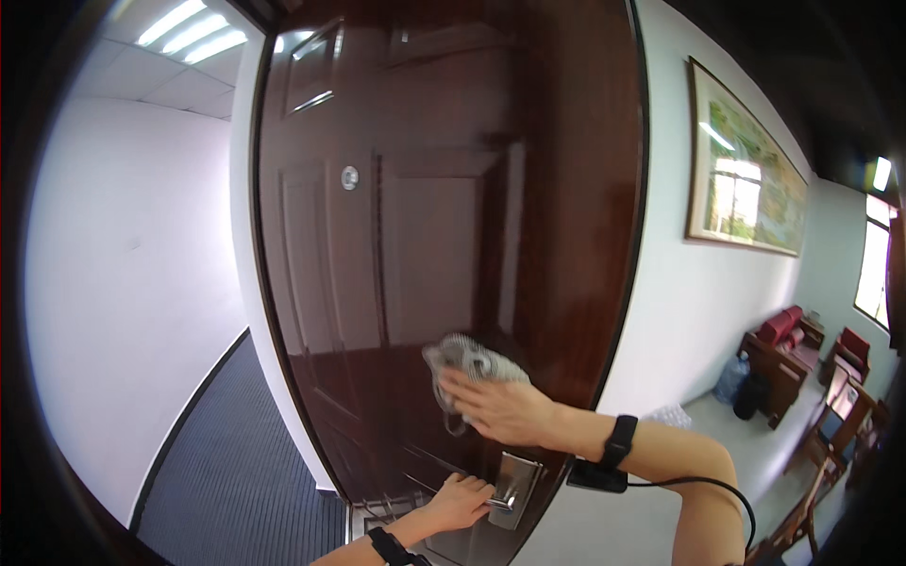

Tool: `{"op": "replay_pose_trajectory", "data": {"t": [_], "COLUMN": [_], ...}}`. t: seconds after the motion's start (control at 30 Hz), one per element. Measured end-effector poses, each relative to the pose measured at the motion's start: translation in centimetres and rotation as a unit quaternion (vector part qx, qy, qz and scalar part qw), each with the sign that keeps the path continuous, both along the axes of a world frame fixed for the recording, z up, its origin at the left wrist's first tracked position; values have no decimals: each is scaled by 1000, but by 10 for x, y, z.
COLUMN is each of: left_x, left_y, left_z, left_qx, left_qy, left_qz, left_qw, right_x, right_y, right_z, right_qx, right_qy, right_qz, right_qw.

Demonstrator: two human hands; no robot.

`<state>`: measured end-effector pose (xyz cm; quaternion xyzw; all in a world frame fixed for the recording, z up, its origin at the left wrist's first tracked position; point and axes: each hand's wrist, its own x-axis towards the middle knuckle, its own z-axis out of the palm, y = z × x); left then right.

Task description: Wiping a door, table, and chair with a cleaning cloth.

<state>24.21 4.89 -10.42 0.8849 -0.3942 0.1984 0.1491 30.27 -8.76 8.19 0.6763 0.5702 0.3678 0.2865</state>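
Note:
A glossy dark brown panelled door (429, 245) stands in front of me. My right hand (500, 406) presses a grey cloth (472, 358) against its surface, a little above the handle; the fingers lie over the cloth and a loop of it hangs below them. Lower down, my left hand (460, 500) is closed round the end of the silver lever handle (505, 502), which sits on a metal plate. Higher on the door is a round peephole (350, 177). Both wrists wear black straps, and a cable runs from the right one.
A corridor with dark ribbed carpet (255, 453) runs along the left beside a white wall (132, 236). Right of the door, a framed picture (750, 179) hangs on the wall. Farther back are a water bottle (731, 379), a wooden sofa (783, 363) with red cushions and wooden chairs (835, 415).

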Motion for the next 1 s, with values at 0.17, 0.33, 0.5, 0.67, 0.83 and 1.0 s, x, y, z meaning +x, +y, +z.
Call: {"op": "replay_pose_trajectory", "data": {"t": [0.17,0.33,0.5,0.67,0.83,1.0], "left_x": [52,97,146,205,250,292], "left_y": [16,-3,-8,8,17,84], "left_z": [-2,-2,-1,-24,-28,-11], "left_qx": [-57,-62,-45,-34,-40,12], "left_qy": [74,92,154,143,183,-41], "left_qz": [0,8,-36,-153,-270,-255], "left_qw": [996,994,986,977,945,966], "right_x": [43,89,157,219,261,260], "right_y": [-12,-12,56,160,181,136], "right_z": [54,183,167,15,1,124], "right_qx": [154,398,482,196,-65,329], "right_qy": [124,-141,-174,92,33,-150], "right_qz": [21,5,10,32,79,-88], "right_qw": [980,907,859,976,994,928]}}
